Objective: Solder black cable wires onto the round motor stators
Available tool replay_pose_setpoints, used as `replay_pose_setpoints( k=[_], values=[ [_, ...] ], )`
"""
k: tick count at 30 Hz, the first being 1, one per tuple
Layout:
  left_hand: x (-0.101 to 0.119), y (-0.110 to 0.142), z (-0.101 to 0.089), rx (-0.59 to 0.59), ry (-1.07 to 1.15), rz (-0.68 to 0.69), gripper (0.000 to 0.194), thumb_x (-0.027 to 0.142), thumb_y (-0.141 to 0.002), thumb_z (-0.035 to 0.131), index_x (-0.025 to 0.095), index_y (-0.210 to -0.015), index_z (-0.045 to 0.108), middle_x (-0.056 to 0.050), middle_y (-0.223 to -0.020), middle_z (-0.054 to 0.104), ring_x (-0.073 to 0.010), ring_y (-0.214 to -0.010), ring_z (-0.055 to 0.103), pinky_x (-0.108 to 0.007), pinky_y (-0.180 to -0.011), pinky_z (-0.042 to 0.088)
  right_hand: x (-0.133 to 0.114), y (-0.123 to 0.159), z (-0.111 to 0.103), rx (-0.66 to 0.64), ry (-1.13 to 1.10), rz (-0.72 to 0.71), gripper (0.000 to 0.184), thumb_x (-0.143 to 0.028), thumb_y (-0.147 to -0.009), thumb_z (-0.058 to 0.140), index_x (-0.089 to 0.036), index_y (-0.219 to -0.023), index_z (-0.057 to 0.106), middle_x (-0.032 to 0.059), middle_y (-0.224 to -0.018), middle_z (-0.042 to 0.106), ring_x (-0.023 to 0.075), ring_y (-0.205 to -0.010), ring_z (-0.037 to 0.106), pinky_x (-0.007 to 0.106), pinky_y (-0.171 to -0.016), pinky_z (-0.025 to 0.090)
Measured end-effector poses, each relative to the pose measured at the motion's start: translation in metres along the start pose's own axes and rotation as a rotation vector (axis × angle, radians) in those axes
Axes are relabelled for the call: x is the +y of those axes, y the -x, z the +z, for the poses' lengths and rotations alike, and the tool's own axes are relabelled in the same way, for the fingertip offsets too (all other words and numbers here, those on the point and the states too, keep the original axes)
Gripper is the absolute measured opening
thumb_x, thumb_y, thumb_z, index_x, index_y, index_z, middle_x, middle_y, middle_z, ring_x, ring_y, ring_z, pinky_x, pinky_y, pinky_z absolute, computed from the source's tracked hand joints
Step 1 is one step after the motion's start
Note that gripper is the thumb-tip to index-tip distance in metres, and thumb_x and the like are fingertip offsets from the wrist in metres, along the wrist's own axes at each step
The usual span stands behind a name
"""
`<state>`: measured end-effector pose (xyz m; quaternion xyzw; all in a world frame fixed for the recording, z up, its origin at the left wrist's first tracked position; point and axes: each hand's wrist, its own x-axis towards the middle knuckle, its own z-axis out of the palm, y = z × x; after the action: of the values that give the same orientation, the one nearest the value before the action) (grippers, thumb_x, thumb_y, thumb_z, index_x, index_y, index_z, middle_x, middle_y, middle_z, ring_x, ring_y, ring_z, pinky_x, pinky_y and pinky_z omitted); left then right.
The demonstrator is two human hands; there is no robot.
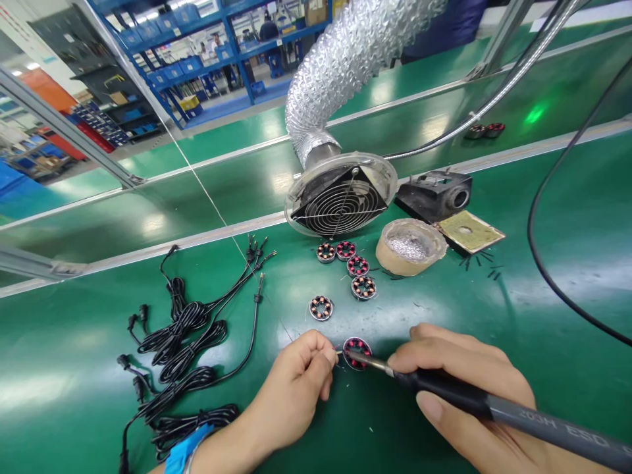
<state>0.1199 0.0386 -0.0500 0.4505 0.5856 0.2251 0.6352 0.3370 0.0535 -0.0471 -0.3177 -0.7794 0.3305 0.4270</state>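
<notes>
Bright overall; pale sheen on green tabletop well left of extractor fan; vivid green glare on back panel right of fan; shelving beyond fan soft.

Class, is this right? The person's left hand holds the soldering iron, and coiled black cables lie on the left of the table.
Not quite: the head view shows the right hand holding the soldering iron. The coiled black cables do lie on the left of the table.

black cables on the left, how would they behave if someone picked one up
Probably floppy overall: the black cables bend in curves toward their ends. One might come up as a loose bunch, since they lie looped in coils. It may also drag its neighbours, as several overlap.
</notes>
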Motion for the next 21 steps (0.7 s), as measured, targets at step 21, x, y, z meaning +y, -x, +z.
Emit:
replay_pose_setpoints(
  k=[21],
  values=[
    [-0.0023, -0.0009, 0.0002, -0.010, -0.036, 0.017, 0.033, 0.050, -0.092, 0.045, 0.021, -0.074, 0.042, 0.008, -0.054, 0.042, -0.0102, -0.052, 0.032, -0.026, -0.053, 0.023, -0.0034, -0.0018, 0.0012, 0.034, -0.037, 0.007, 0.021, -0.013, -0.080, 0.049, -0.023, -0.094, 0.061, -0.0013, -0.063, 0.057, 0.0138, -0.048, 0.052, 0.029, -0.049, 0.040]
  ],
)
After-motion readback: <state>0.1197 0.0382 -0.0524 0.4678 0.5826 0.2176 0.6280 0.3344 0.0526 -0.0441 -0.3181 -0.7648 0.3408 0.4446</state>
